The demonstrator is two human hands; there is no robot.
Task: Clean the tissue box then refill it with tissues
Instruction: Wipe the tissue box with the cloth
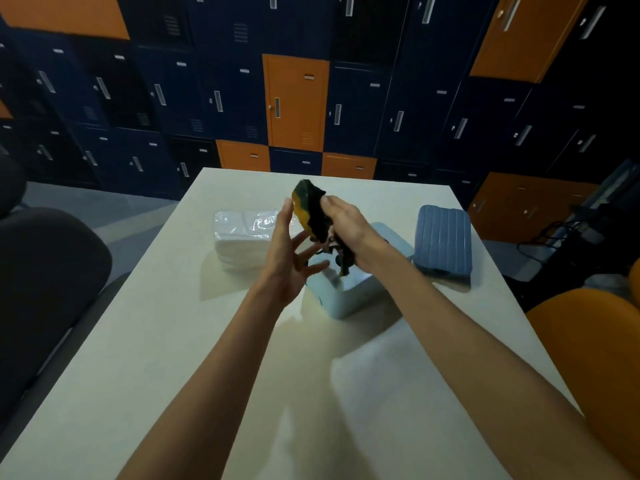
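**Head view: right hand holds rag above tissue box, left hand open**

Head camera looks down at a matte off-white table (173, 358) with square edges. Right hand (346, 223) has its fingers curled round a crumpled cloth (311, 209). The cloth is soft and bunched, mostly black with a yellow-orange band and a dark green edge, and frayed ends hang below the fist. Left hand (289, 258) is just beside the cloth, fingers straight and spread, palm turned toward it, holding nothing. Whether its fingertips touch the fabric, cannot tell.

Tissue box (346, 296) sits on the table mid-frame, right under both hands. It is pale blue smooth plastic, rectangular with rounded corners. Its top is mostly hidden by the hands and cloth. Ribbed blue cover (443, 240) lies flat on the table to the right of the box, apart from it. It is a darker blue rounded rectangle with parallel grooves along its length.

Tissue pack (242, 237) lies left of the box. It is a white stacked block in glossy clear wrap, shiny on top.

Metal lockers (296, 102) in navy and orange fill the background. Dark chair (45, 271) stands left of the table, orange chair (588, 341) right.
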